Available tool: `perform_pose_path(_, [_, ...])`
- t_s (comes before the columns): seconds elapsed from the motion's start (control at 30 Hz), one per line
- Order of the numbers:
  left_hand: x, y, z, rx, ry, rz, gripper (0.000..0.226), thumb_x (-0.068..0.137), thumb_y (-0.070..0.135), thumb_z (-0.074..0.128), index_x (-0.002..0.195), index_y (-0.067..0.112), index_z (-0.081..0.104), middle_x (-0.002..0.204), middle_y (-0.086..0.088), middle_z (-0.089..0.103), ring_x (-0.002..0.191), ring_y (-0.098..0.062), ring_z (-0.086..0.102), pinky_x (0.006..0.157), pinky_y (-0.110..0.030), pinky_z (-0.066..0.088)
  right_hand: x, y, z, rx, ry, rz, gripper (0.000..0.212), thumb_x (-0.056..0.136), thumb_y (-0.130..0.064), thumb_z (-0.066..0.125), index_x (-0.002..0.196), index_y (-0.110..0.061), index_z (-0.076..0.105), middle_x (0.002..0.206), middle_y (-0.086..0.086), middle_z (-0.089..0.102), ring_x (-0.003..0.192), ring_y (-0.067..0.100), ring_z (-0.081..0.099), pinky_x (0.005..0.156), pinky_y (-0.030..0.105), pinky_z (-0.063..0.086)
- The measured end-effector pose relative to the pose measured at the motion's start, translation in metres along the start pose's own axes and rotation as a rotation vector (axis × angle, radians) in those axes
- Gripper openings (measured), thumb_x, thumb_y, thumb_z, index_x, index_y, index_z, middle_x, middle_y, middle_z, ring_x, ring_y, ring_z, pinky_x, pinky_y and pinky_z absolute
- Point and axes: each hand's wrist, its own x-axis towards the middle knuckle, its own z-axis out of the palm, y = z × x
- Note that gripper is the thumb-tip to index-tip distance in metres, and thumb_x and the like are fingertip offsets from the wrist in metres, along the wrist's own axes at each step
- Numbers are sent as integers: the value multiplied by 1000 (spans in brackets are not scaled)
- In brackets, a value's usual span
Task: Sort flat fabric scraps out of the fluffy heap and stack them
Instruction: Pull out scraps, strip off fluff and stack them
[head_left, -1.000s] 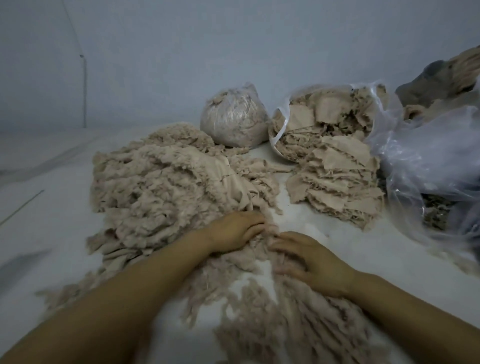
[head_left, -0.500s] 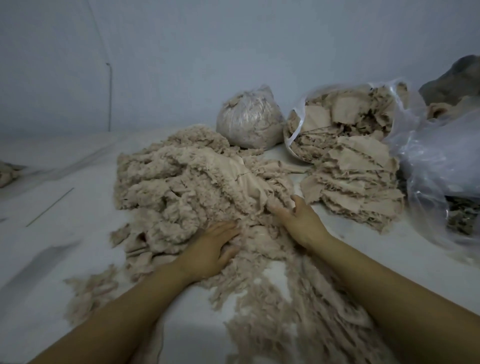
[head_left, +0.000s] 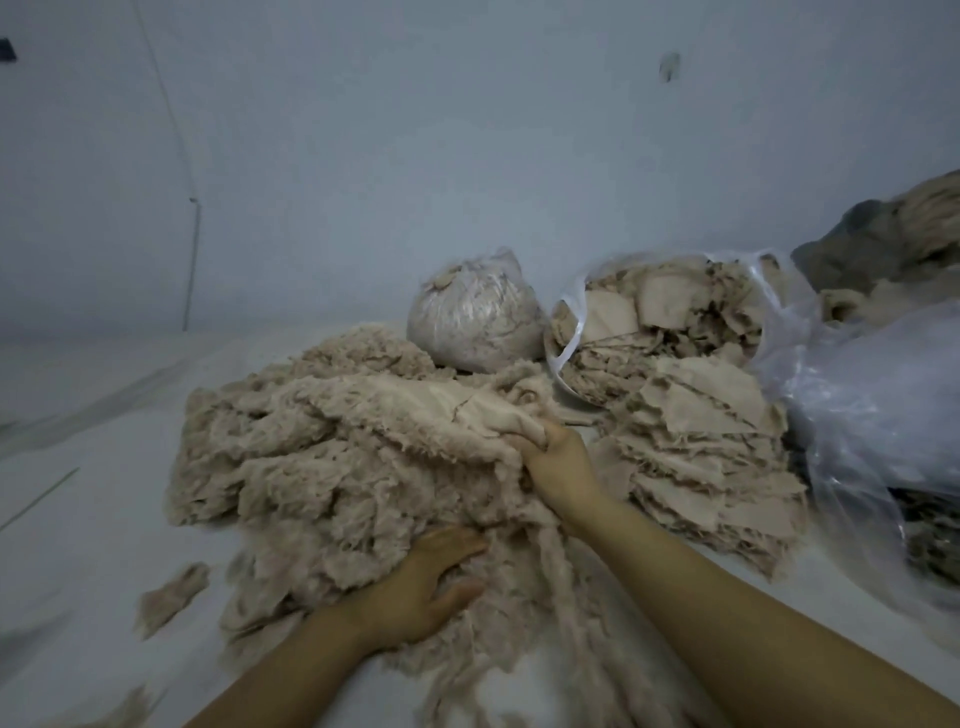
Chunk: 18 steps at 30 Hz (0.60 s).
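A big fluffy beige heap (head_left: 322, 457) of frayed fabric covers the middle of the white surface. On top of it lies a flat beige scrap (head_left: 441, 410) with a fringed edge. My right hand (head_left: 558, 462) grips that scrap's right end, fingers curled round the cloth. Lower down, my left hand (head_left: 421, 587) presses on the heap's near side with fingers spread. A stack of flat scraps (head_left: 711, 457) stands to the right of my right hand.
Behind the heap sits a tied plastic bag (head_left: 472, 317) of fluff. An open bag (head_left: 670, 312) of flat scraps lies beside it. Crumpled clear plastic (head_left: 883, 415) fills the right side. A small loose tuft (head_left: 174, 592) lies at left on the white sheet (head_left: 78, 519).
My right hand has reached farther up the heap and closed on the flat scrap's end. My left hand stayed pressing the heap's near side. The camera tilted up.
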Motion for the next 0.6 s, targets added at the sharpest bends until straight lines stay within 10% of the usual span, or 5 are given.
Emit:
perform_pose_path(0.2, [33,-25,-5,177,0,-243,51,99,31,45,144,13,33,154,-6,26,140,-19,28,116,-32,20,-46,7,-10,-389,-239,-297,30,86,-17,69,61,-13,52,68,-9,50,66,-7,48,63,8,35])
perform_pose_path(0.27, [31,-12,-3,224,-109,-184,50,102,27,37,148,15,22,153,4,5,142,-12,15,114,-20,5,-58,22,-16,-498,-261,-260,42,88,-18,67,55,-15,42,59,-10,42,60,-5,46,58,10,31])
perform_pose_path(0.33, [23,14,-7,268,-145,-86,41,102,21,34,143,13,37,151,2,26,136,-13,30,108,-17,19,-63,36,-20,-602,-242,-180,47,91,-23,63,52,-19,37,55,-6,39,53,3,42,52,15,29])
perform_pose_path(0.5, [-13,68,-54,469,296,135,20,93,30,50,104,26,67,103,6,69,94,-16,62,80,-30,50,-75,44,-20,-673,-264,-77,23,94,-27,56,79,-10,56,85,6,50,80,17,46,63,25,29])
perform_pose_path(0.6, [-15,59,-89,645,382,187,47,83,14,61,129,21,53,140,-3,48,128,-21,39,107,-45,34,-81,37,-21,-708,-198,-44,33,92,-36,58,108,-8,60,117,9,48,111,25,47,90,27,40])
